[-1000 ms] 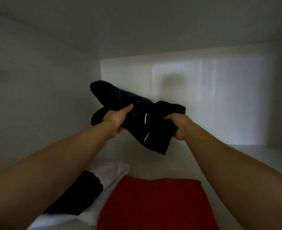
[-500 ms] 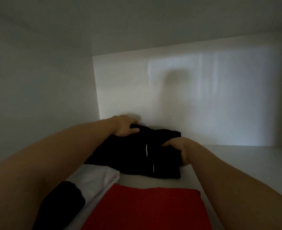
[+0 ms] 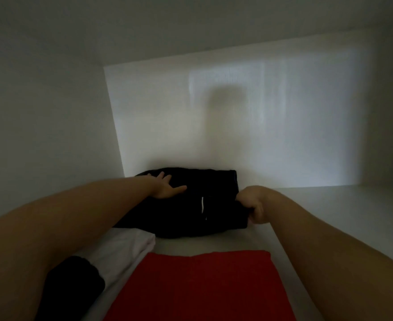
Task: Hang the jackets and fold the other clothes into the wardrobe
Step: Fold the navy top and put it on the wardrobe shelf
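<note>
We look into a home wardrobe point(image 3: 52, 100), a dim white compartment, plain back panel point(image 3: 283, 126), top board point(image 3: 190, 24), on its shelf point(image 3: 329, 209) a folded black garment point(image 3: 179, 216) at the far end, a red garment point(image 3: 202, 286) and a white garment point(image 3: 126, 249) near us

A: What lies at the back of the shelf point(image 3: 334, 218)?
B: A folded black garment point(image 3: 186, 225) with a thin white stripe. It sits just before the back panel point(image 3: 283, 135), near the left corner.
A: How are the hands placed?
B: Left hand point(image 3: 165, 187): flat on top of the garment, fingers spread. Right hand point(image 3: 252, 205): fingers curled, gripping the garment's right edge.
A: And nearer the camera?
B: A folded red garment point(image 3: 202, 286) lies flat, apart from the black one. To its left is a white garment point(image 3: 130, 249) with a dark piece point(image 3: 75, 283) on it; its far end meets the black garment and is partly hidden by the left forearm.
</note>
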### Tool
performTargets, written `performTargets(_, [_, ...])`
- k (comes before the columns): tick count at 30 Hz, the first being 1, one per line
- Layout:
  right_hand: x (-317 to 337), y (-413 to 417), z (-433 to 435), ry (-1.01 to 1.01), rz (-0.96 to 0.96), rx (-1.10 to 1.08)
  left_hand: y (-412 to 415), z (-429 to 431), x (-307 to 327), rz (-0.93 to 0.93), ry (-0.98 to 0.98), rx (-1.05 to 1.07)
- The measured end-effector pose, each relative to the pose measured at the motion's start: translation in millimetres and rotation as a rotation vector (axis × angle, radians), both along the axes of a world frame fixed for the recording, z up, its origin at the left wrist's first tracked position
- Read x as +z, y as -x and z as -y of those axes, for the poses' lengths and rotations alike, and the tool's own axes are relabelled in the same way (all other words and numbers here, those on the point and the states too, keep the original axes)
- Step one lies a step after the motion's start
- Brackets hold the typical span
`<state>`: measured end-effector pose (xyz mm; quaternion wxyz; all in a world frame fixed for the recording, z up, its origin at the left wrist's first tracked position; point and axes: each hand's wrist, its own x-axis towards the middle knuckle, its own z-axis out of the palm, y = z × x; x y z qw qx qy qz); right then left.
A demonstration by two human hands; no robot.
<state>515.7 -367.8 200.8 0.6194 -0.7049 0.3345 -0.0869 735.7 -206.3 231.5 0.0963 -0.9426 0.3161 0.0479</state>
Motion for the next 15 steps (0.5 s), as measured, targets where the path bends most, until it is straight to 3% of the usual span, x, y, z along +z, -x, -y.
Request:
performTargets(4, [-3, 4, -6, -0.001, 0.026, 0.024, -1, -4, 4, -0.046, 0.047, -0.040])
performTargets(8, [6, 3, -7, -0.052, 0.042, 0.028, 6, -12, 40, -0.309, 0.214, -0.214])
performTargets(11, [8, 0, -11, -0.089, 0.029, 0.038, 12, -15, 66, -0.420, 0.040, -0.261])
performTargets(12, [8, -2, -12, -0.106, 0.034, 0.042, 15, -13, 71, -0.386, -0.035, -0.284])
performTargets(15, [8, -6, -12, -0.174, 0.076, 0.059, 22, 0, 68, -0.033, -0.299, -0.345])
